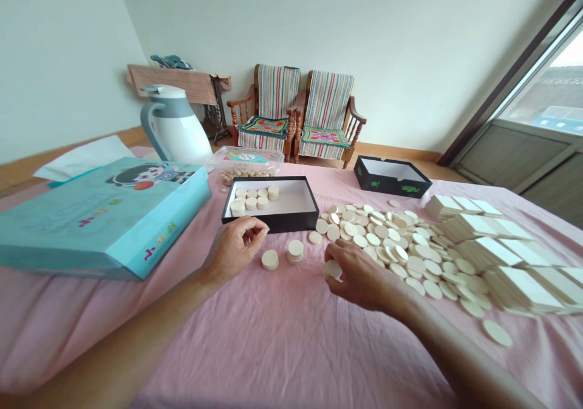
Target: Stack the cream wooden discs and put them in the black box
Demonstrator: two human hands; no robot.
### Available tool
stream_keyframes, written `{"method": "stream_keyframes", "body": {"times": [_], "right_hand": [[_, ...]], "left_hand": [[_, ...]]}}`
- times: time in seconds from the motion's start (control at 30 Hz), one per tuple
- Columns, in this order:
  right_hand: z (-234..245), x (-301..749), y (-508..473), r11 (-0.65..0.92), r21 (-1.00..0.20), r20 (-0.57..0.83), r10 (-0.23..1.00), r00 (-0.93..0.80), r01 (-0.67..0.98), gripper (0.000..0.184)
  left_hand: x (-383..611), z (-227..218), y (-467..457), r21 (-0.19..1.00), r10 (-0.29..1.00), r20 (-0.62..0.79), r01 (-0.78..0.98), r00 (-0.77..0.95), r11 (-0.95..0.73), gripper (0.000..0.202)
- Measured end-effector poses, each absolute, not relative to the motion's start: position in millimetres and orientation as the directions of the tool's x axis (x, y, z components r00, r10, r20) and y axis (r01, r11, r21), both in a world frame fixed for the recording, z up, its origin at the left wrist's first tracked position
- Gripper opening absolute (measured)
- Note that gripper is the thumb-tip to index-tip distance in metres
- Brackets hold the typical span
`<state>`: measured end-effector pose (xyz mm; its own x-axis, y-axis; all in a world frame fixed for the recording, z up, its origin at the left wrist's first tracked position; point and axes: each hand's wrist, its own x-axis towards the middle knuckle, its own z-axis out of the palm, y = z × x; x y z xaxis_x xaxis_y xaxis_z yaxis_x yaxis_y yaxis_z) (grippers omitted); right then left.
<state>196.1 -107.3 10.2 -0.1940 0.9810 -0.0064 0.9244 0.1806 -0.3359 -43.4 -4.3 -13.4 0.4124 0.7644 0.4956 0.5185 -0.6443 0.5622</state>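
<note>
My left hand [235, 246] is just in front of a shallow black box [291, 221], its fingers curled and thumb close to the fingertips, with nothing visible in them. Short stacks of pale round wooden discs [250, 203] stand at the left inside that box. My right hand [357, 272] pinches a wooden disc [332, 269] just above the cloth, at the near left edge of a loose heap of discs [387, 234]. Between my hands stand two small stacks, a lower left stack [269, 260] and a taller right stack [295, 251].
Rows of stacked pale rectangular pieces [523, 287] lie at the right on the pink cloth [255, 348]. A black box lid [394, 181] is farther back. At the left are a large turquoise box [104, 215], a white-grey jug [177, 130] and a clear container [248, 161].
</note>
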Motion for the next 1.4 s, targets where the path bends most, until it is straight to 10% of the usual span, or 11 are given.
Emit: {"method": "stream_keyframes", "body": {"times": [0.43,0.73,1.4], "right_hand": [[20,185,-74,0.332,-0.344,-0.071,0.923,-0.377,0.878,0.028],[18,249,-60,0.073,-0.144,0.148,0.988,-0.051,0.987,0.028],[-12,224,-61,0.195,-0.297,0.259,0.959,-0.117,0.935,0.022]], "left_hand": [[-46,-12,-6,0.547,0.744,0.518,0.505,0.422,-0.668,0.012],[-47,-11,-7,0.538,0.734,0.521,0.501,0.436,-0.678,0.012],[-45,-10,-7,0.549,0.755,0.505,0.519,0.418,-0.655,0.012]]}}
